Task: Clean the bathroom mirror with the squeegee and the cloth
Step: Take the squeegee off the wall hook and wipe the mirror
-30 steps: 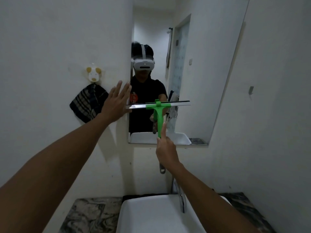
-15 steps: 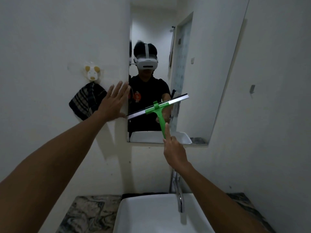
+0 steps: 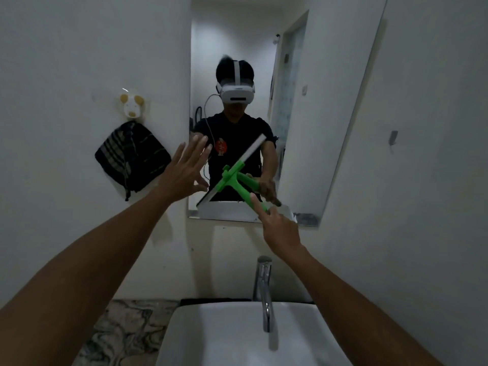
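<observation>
Squeegee [image 3: 232, 178] sits low on the mirror [image 3: 303, 101], tipped so its blade runs from 7 o'clock up to 1 o'clock. Its green handle points down toward 5 o'clock into the right hand [image 3: 280, 228]. That hand is wrapped around the handle, with one finger lying straight along it. The left hand [image 3: 184, 173] is at 9 o'clock from the squeegee, by the mirror's left edge, with its fingers spread apart and holding nothing. A dark striped cloth [image 3: 132, 159] hangs on the wall at 9 o'clock from that hand, under a little animal hook [image 3: 132, 107]. A white sink [image 3: 232, 336] and a shiny tap [image 3: 264, 286] are down at 6 o'clock.
</observation>
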